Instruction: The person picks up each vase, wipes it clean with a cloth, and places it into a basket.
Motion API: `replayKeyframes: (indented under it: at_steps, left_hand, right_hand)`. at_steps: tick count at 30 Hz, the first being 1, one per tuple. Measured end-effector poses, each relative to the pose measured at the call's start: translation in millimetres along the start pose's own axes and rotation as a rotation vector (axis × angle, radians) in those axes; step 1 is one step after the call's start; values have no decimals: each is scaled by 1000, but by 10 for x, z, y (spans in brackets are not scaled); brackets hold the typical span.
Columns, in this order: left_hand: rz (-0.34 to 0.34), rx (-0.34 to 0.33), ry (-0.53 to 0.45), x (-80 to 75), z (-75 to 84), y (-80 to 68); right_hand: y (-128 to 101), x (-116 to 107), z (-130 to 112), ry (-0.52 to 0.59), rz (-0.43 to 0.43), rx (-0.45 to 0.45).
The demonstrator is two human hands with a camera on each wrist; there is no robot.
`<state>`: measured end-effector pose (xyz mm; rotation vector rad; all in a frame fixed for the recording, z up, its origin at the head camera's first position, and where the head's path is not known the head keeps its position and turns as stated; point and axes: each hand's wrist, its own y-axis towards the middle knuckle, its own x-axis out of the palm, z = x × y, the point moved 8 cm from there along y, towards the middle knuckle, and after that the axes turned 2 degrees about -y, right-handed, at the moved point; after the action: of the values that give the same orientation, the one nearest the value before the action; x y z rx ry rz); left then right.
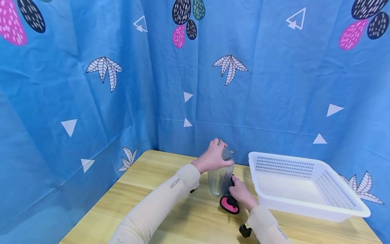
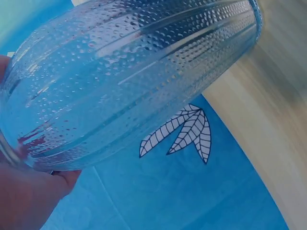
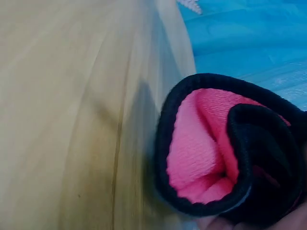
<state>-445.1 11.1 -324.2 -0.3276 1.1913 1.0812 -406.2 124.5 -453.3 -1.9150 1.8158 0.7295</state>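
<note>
wrist strap clip [image 1: 245, 230]: small black piece, lies on the table by the right sleeve, nearest the camera.
right hand [image 1: 240, 192]: fingers curled round the sleeve, holds it from the side; right wrist view shows only a fingertip edge at the bottom.
sleeve [image 1: 229, 204]: black knitted fabric cover with a pink inside, rolled, open end faces the camera; sits on the table just beside and partly under the glass base; same sleeve [image 3: 211, 153] fills the right wrist view, pink lining clear.
glass [image 1: 220, 179]: clear ribbed and dotted tumbler, upright, middle of the table, base at or just off the wood, cannot tell which; close up [image 2: 129, 81] in the left wrist view.
left hand [image 1: 213, 157]: comes from above, fingers curled over the rim, grips the top of the glass.
table [image 1: 152, 189]: light wood, bears everything.
basket [image 1: 304, 203]: white perforated plastic, right of the glass, near but apart.
backdrop [image 1: 106, 101]: blue cloth with leaves and triangles, behind and on both sides.
</note>
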Motion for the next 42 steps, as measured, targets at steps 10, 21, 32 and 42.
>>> replayKeyframes:
  at_steps: [10,21,32,42]
  left_hand:
    - [-106,-6,-70,-36,127,-47]
    - [-27,39,-223,-16,69,-9]
    - [-15,6,-194,-67,22,-22]
    - [-52,-19,-123,-40,35,-62]
  right_hand:
    - [-153,-431,-306,59,111,-63]
    - [-168,-741,-803,-17,242,-180]
    - [-13,-349,-372,-153,148,-113]
    - [-114,-52,-29,-14,20,-10]
